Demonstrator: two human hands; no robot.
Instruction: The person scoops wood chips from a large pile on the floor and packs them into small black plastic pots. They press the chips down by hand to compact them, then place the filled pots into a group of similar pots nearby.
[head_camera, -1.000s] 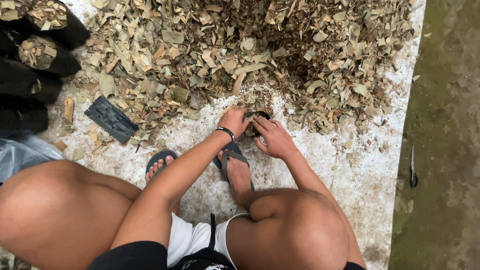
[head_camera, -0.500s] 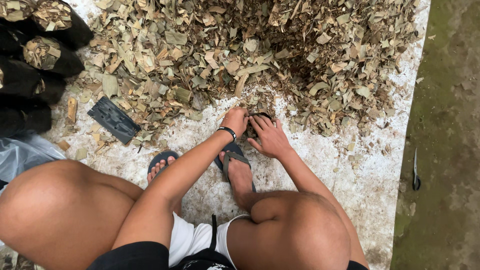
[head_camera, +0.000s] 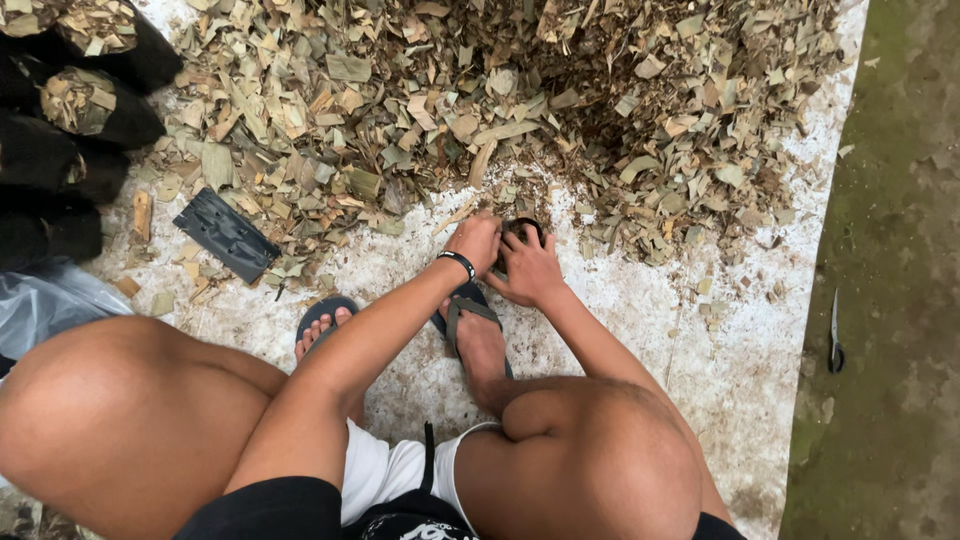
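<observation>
I squat over a white sheet (head_camera: 620, 330) spread with a big heap of dry chopped leaves (head_camera: 480, 110). My left hand (head_camera: 476, 240), a dark band on its wrist, and my right hand (head_camera: 528, 268) meet at the near edge of the heap. Between them stands a small black bag (head_camera: 522, 232) with its round mouth open; both hands hold its rim. Leaf bits lie around it. My feet in dark sandals (head_camera: 470, 315) rest just below the hands.
Several black bags stuffed with leaf bits (head_camera: 80, 100) stand at the left edge. An empty flat black bag (head_camera: 226, 236) lies on the sheet to the left. A knife (head_camera: 835, 335) lies on the mossy ground at right. Clear plastic (head_camera: 40, 300) is by my left knee.
Both hands stay on the small black bag at the heap's edge, shifting only slightly; its mouth now shows a little more open.
</observation>
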